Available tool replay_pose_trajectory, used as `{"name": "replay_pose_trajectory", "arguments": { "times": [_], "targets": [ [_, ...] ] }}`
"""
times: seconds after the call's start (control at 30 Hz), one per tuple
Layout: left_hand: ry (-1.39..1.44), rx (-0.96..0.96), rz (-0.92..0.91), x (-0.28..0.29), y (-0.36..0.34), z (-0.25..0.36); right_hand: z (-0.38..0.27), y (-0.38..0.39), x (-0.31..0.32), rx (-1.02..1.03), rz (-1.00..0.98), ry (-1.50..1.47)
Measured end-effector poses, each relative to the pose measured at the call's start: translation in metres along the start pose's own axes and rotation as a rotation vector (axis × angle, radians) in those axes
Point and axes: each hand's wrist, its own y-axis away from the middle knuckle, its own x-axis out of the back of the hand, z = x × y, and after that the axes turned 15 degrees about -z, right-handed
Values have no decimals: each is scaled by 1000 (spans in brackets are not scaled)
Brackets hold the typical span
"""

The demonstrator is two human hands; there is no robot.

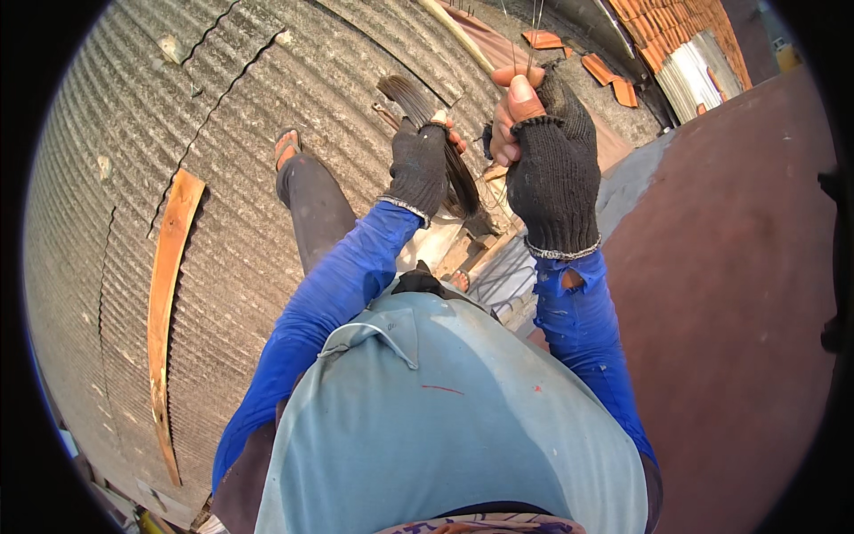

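Observation:
Both hands wear black knitted fingerless gloves. My left hand (422, 169) is closed around a bundle of dark thin wire (405, 96), whose ends stick out above the fist and curve down past it on the right. Beside that bundle a slim brownish piece (384, 114) pokes out; its kind is unclear. My right hand (553, 160) is raised a little farther out to the right. Its thumb and forefinger pinch a few thin wire strands (532, 53) that point up and away. The other fingers of that hand are curled in.
Grey corrugated roofing (240, 133) spreads across the left, with a long wooden plank (169, 303) lying on it. My sandalled foot (287, 147) stands there. A reddish-brown surface (729, 294) fills the right. Broken orange tiles (609, 80) lie far off. Below my hands, boards (485, 258) border a gap.

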Motion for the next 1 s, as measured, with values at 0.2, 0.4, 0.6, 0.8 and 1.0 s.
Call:
{"name": "replay_pose_trajectory", "arguments": {
  "times": [0.2, 0.4, 0.6, 0.8, 1.0],
  "targets": [
    [232, -98, 167, 29, -38, 24, -28, 32, 33, 106, 138, -206],
    [373, -220, 277, 104, -72, 82, -45, 88, 141, 388, 232, -359],
    [304, -282, 217, 150, -98, 153, 8, 137, 225, 359, 454, -460],
    [454, -485, 211, 182, -108, 224, 43, 168, 256, 327, 643, -484],
    [418, -603, -81, 159, -93, 198, 19, 99, 200, 322, 402, -503]
  ]
}}
